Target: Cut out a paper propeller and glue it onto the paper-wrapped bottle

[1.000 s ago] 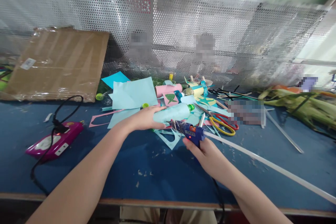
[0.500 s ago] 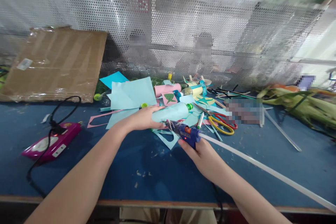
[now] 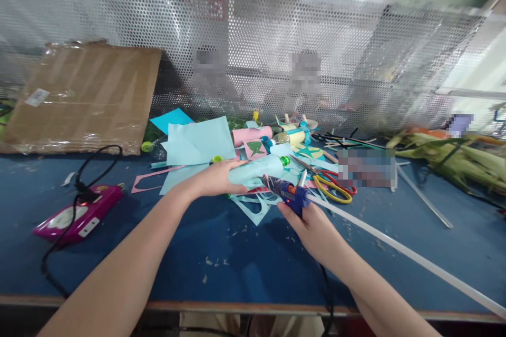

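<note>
My left hand [image 3: 219, 178] is closed around the base end of a plastic bottle [image 3: 259, 169] wrapped in light blue paper, lying on its side with its green cap [image 3: 285, 160] to the right. In my right hand [image 3: 306, 221] is a blue hot glue gun [image 3: 290, 195], its nozzle pointing left close to the bottle's lower side. I cannot tell whether the nozzle touches the paper. A long white glue stick [image 3: 395, 245] sticks out of the gun's back toward the lower right. Cut paper scraps [image 3: 255, 209] lie just under the bottle.
Red and yellow scissors [image 3: 334, 187] lie right of the bottle. Behind are blue paper sheets [image 3: 200, 139] and a pink paper-wrapped bottle [image 3: 253, 135]. A magenta power strip [image 3: 81, 213] with a black plug stands left. Cardboard [image 3: 87, 95] leans on the perforated metal screen [image 3: 272, 26]; corn husks [image 3: 446, 160] lie right.
My right hand has moved the glue gun slightly right and up along the bottle, toward the cap end. My left hand and the bottle stay in place.
</note>
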Demonstrator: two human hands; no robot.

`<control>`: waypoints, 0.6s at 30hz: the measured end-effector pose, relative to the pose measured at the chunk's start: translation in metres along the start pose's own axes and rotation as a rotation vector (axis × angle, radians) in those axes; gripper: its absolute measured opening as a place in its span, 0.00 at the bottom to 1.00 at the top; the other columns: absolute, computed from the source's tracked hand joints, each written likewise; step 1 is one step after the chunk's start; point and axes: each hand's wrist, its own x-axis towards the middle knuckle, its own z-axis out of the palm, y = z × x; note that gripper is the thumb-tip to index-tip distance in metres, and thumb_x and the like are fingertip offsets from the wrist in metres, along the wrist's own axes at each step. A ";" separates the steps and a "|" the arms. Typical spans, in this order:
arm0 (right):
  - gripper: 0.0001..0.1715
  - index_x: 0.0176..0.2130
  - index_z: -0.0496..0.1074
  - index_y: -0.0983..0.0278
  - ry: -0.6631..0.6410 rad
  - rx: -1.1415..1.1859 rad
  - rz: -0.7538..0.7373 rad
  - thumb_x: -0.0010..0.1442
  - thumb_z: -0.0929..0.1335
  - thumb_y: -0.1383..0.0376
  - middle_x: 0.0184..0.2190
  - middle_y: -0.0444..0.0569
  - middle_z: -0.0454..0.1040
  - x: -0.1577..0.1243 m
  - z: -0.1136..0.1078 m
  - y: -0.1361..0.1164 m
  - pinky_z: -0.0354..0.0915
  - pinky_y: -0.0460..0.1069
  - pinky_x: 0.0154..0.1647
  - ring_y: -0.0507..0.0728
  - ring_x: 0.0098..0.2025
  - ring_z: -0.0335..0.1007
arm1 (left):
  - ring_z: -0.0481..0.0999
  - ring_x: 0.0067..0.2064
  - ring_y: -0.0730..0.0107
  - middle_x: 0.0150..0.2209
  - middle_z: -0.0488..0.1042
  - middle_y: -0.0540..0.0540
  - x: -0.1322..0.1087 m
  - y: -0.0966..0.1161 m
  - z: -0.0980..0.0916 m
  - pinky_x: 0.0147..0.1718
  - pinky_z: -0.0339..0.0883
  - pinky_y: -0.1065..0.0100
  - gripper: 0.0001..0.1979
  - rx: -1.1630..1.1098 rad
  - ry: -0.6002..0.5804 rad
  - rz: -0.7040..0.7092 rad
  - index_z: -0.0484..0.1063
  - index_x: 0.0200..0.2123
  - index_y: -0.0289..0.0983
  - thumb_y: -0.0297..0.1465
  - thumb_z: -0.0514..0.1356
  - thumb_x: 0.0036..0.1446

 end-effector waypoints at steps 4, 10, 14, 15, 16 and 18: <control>0.22 0.22 0.62 0.59 -0.035 -0.035 0.095 0.60 0.59 0.50 0.14 0.42 0.57 0.000 -0.001 0.005 0.56 0.50 0.20 0.56 0.19 0.58 | 0.59 0.62 0.52 0.65 0.53 0.44 -0.001 0.003 -0.002 0.57 0.55 0.58 0.44 -0.003 -0.001 -0.016 0.54 0.63 0.45 0.51 0.61 0.43; 0.23 0.22 0.61 0.59 -0.081 -0.042 0.103 0.61 0.57 0.49 0.14 0.42 0.57 0.000 0.001 0.003 0.54 0.49 0.18 0.55 0.18 0.56 | 0.61 0.60 0.51 0.64 0.57 0.45 0.000 0.002 -0.001 0.56 0.57 0.58 0.43 -0.019 0.010 0.002 0.55 0.62 0.45 0.51 0.61 0.44; 0.21 0.35 0.71 0.63 -0.095 0.003 0.034 0.62 0.58 0.52 0.23 0.49 0.71 -0.001 0.000 -0.004 0.63 0.50 0.26 0.61 0.28 0.69 | 0.59 0.62 0.51 0.64 0.55 0.44 0.001 -0.003 0.001 0.56 0.56 0.58 0.44 0.000 0.020 0.012 0.54 0.63 0.45 0.53 0.60 0.44; 0.22 0.37 0.71 0.64 -0.097 0.011 0.031 0.62 0.58 0.52 0.25 0.50 0.73 -0.001 0.000 -0.004 0.64 0.51 0.28 0.61 0.31 0.70 | 0.59 0.62 0.51 0.64 0.55 0.44 0.001 -0.003 0.001 0.57 0.55 0.58 0.44 0.002 0.020 0.013 0.54 0.63 0.45 0.54 0.60 0.44; 0.22 0.38 0.71 0.64 -0.094 0.014 0.031 0.61 0.58 0.52 0.27 0.51 0.74 -0.001 0.000 -0.004 0.64 0.51 0.29 0.62 0.32 0.70 | 0.59 0.62 0.51 0.65 0.55 0.44 0.001 -0.003 0.000 0.57 0.55 0.59 0.44 0.004 0.019 0.010 0.54 0.63 0.45 0.54 0.60 0.44; 0.22 0.36 0.72 0.64 -0.067 0.003 0.039 0.61 0.59 0.51 0.26 0.51 0.74 0.001 0.000 -0.001 0.64 0.51 0.28 0.61 0.30 0.70 | 0.60 0.61 0.51 0.64 0.55 0.44 0.001 -0.001 0.000 0.56 0.56 0.59 0.44 0.006 0.016 -0.009 0.54 0.63 0.45 0.53 0.60 0.44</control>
